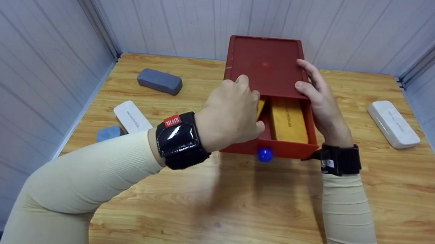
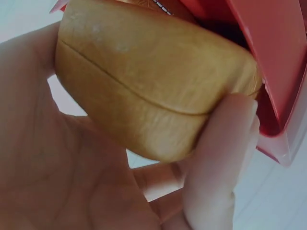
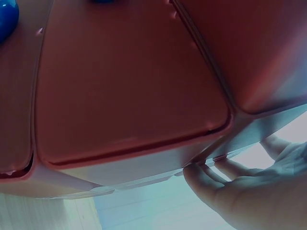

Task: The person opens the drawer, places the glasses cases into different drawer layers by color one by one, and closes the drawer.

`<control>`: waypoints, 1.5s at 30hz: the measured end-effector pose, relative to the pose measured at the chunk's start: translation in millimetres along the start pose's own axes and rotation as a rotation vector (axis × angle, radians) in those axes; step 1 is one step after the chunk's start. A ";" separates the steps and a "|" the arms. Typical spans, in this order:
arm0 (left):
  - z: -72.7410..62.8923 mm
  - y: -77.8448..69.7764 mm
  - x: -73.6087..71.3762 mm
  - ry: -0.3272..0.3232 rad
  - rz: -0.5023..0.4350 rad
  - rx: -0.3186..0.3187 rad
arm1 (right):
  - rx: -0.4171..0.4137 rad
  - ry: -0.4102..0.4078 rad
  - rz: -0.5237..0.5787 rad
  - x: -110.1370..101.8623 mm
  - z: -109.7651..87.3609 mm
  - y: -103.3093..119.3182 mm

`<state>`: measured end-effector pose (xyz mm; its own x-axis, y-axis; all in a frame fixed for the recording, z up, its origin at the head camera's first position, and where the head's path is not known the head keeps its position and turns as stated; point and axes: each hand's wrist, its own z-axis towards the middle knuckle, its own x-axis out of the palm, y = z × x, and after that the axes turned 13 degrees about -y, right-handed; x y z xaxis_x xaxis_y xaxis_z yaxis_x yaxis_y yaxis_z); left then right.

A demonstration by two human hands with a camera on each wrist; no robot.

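A dark red drawer cabinet stands at the back of the table, its red drawer pulled out towards me with a round blue knob in front. My left hand reaches over the drawer's left part. Thumb and fingers pinch a mustard glasses case, tilted beside the red drawer wall in the left wrist view. A second yellow glasses case lies along the drawer's right side. Against the cabinet's right edge rests my right hand, fingers extended, fingertips touching it in the right wrist view.
Left of the cabinet lie a grey glasses case, a white case and a small blue item, partly behind my left forearm. Another white case lies at the right. Pale panel walls enclose the wooden table.
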<state>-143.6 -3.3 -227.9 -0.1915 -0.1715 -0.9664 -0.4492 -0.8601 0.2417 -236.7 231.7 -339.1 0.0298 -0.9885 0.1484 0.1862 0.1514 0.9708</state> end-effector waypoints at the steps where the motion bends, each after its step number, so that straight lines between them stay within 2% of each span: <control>1: -0.5 -1.0 1.2 -0.017 -0.011 -0.013 | 0.000 0.000 0.000 0.2 0.0 0.0; 5: -2.3 -4.2 6.6 -0.065 -0.042 -0.057 | 0.005 -0.002 0.004 0.8 -0.2 0.2; 10: -2.5 -6.1 11.7 -0.083 -0.051 -0.089 | 0.009 -0.001 0.010 1.0 -0.4 0.1; 18: -3.2 -7.9 19.8 -0.133 -0.008 -0.088 | 0.005 -0.003 0.004 0.9 -0.5 0.2; 31: -0.5 -9.8 23.3 -0.099 0.017 -0.126 | 0.000 -0.010 0.000 1.3 -0.7 0.3; 39: 0.2 -9.3 28.2 -0.094 0.099 -0.097 | -0.001 0.000 0.010 2.2 -0.6 -0.8; 43: -1.0 -5.8 29.6 -0.133 0.095 -0.063 | 0.007 -0.003 0.009 1.8 -1.3 -0.5; 45: -2.0 -3.2 29.7 -0.171 0.062 -0.045 | 0.010 -0.002 0.006 1.2 -1.4 -0.1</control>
<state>-146.1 -6.7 -257.6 -0.3647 -0.1438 -0.9199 -0.3933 -0.8718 0.2922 -235.2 230.5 -339.3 0.0294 -0.9876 0.1544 0.1766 0.1572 0.9717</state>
